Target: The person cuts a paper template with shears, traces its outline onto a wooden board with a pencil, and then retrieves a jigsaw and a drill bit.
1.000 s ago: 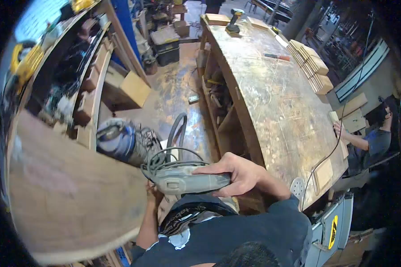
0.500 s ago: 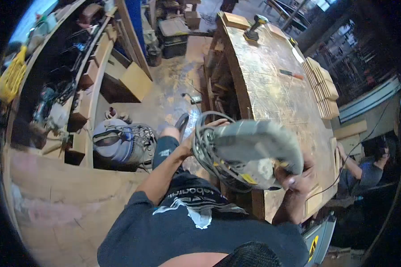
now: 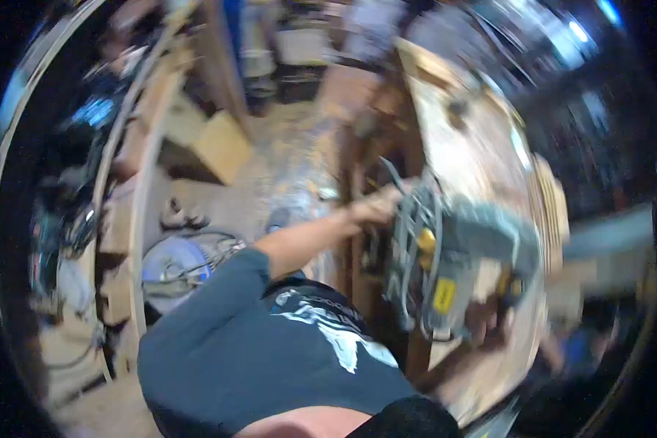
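A grey power tool point(image 3: 489, 226) with a yellow label hangs in front of me, over the near edge of the workbench point(image 3: 474, 157). Its grey cord point(image 3: 416, 255) is looped in a coil at the tool's left end. My left hand point(image 3: 378, 206) is closed at the upper left of that coil, its fingertips partly hidden and blurred. At the tool's lower right, my right hand point(image 3: 489, 321) grips the handle from below.
Stacked wooden boards point(image 3: 549, 212) lie along the bench's right edge. A blurred drill point(image 3: 458, 109) stands farther back. Wooden shelving point(image 3: 142, 153) runs along the left, with a blue round object point(image 3: 175, 264) beside it. Another person point(image 3: 580, 350) is at the right.
My view has swung, and the picture is now blurred. Both hands and the tool with its coiled cord have moved right in view. A blurred figure now shows at the top.
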Motion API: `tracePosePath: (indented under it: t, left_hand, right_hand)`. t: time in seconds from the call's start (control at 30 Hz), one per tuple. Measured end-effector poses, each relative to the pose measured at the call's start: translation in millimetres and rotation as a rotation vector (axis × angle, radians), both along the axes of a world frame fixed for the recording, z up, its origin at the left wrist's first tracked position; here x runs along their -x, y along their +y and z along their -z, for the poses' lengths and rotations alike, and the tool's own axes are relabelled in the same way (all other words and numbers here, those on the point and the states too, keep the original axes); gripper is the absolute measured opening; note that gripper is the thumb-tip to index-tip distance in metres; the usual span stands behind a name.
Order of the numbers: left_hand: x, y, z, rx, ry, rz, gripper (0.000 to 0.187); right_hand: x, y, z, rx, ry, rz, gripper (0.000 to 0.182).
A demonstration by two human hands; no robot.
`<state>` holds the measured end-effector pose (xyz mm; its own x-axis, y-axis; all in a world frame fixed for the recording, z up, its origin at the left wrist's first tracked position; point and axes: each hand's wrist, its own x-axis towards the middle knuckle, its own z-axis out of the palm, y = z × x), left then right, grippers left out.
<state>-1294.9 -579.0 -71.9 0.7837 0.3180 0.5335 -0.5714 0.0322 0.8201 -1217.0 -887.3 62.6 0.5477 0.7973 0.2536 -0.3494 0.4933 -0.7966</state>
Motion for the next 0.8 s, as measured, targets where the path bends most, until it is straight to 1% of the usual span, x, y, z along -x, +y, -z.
tracePosePath:
  t: [0.1,0.13,0.2,0.27,0.37,0.47,0.53,0.57,0.6,0.63,0.67,0.7,0.73,0.77,0.8]
  left_hand:
    - [-5.5,90.3,29.4,0.011,0.146,-0.044,0.060]
    - [-2.3,117.0,37.6,0.038,0.213,-0.059,0.060]
    - [10.6,174.5,45.8,0.067,0.321,-0.087,0.061]
    - [21.9,218.5,59.7,0.103,0.392,-0.126,0.062]
    - [49.3,253.0,80.6,0.186,0.446,-0.194,0.063]
    - [81.9,273.0,77.5,0.286,0.385,-0.265,0.065]
    - [101.0,279.3,62.6,0.369,0.236,-0.239,0.066]
    - [113.3,276.9,47.7,0.412,0.111,-0.197,0.066]
    - [125.8,271.7,32.1,0.425,0.020,-0.184,0.067]
    - [136.8,264.1,16.5,0.419,0.003,-0.221,0.067]
    - [148.9,252.6,-4.9,0.405,0.060,-0.321,0.061]
    - [151.4,234.5,-17.8,0.250,0.312,-0.542,0.047]
    - [149.8,232.0,-22.2,0.103,0.518,-0.477,0.043]
    - [149.7,228.6,-26.2,-0.038,0.727,-0.413,0.041]
    - [151.5,220.2,-38.4,-0.048,0.762,-0.553,0.049]
  right_hand:
    - [-24.8,115.7,-12.8,0.273,-0.198,0.152,0.043]
    - [-30.4,154.1,-22.9,0.383,-0.282,0.159,0.043]
    - [-40.0,214.3,-37.0,0.533,-0.394,0.133,0.044]
    - [-52.5,257.5,-45.7,0.631,-0.475,0.076,0.045]
    - [-70.7,304.6,-61.2,0.695,-0.562,-0.046,0.046]
    - [-82.4,340.6,-64.5,0.687,-0.614,-0.174,0.047]
    - [-89.5,355.8,-57.4,0.626,-0.662,-0.196,0.051]
    - [-91.0,362.0,-55.3,0.571,-0.701,-0.202,0.055]
    - [-92.8,371.2,-57.3,0.569,-0.700,-0.213,0.055]
    - [-95.1,383.6,-60.2,0.561,-0.722,-0.293,0.054]
    - [-97.0,396.7,-62.7,0.548,-0.744,-0.371,0.054]
    - [-96.8,409.0,-63.4,0.529,-0.768,-0.456,0.053]
    - [-95.0,420.2,-61.9,0.477,-0.744,-0.444,0.058]
    - [-95.5,430.8,-61.5,0.464,-0.750,-0.478,0.058]
    - [-96.6,440.1,-60.0,0.421,-0.745,-0.497,0.058]
